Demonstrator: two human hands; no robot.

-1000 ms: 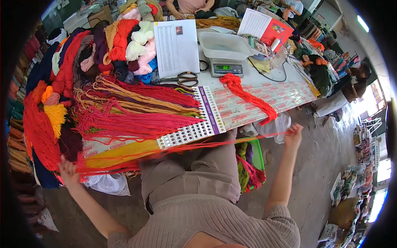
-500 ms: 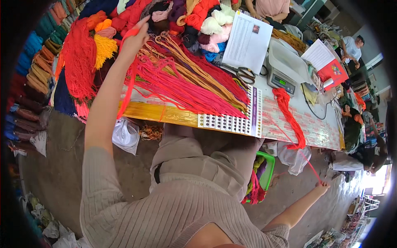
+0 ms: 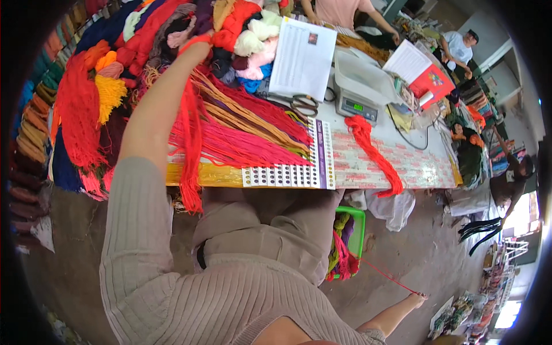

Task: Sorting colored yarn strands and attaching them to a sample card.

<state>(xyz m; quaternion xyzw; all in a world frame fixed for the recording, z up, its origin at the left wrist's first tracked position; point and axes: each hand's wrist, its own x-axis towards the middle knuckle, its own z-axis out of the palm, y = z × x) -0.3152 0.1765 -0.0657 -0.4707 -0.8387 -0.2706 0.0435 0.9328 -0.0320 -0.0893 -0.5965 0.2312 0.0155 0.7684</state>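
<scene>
Your red yarn hangs as a thick hank from your left hand, draping down past your forearm and over the front edge of the worktop, its loose end dangling just below the edge. That left grip is clamped on the top of the hank, raised over the heap of yarn skeins at the back of the worktop. A single thin red strand runs from the green basket on the floor out to your right hand, which is stretched far down and to your right; its fingers are pinched together on the strand's end.

Beside the hank, long bundles of pink, red and ochre yarn lie fanned across the worktop, their ends resting on a colour sample card. A second red hank lies further right, drooping over the edge. Behind it stand a small digital scale, black-handled scissors and a printed sheet. Other people stand at the far side.
</scene>
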